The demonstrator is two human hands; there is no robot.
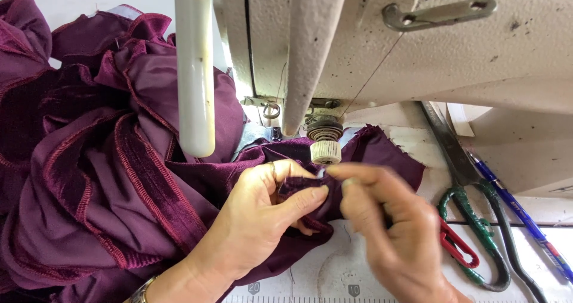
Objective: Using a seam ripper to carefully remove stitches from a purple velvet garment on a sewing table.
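A tailoring workshop, seen from the sewing seat: a worn, cream-coloured industrial sewing machine [418, 46] fills the top of the frame, thread running down to its tension knob [325, 151]. Heaped purple fabric [101, 160] with velvet trim covers the left side. At lower right, green-handled shears [477, 219], red thread snips [456, 243] and a blue pen [519, 210] lie on the tabletop [334, 267], which carries a printed ruler along its bottom edge.

Not much to see of me here, just two bare hands mid-frame, no sleeves. My left hand [262, 213] has a ring on one finger and a metal watch band [141, 291] at the wrist, bottom left. Right hand [388, 225] wears nothing and looks slightly blurry.
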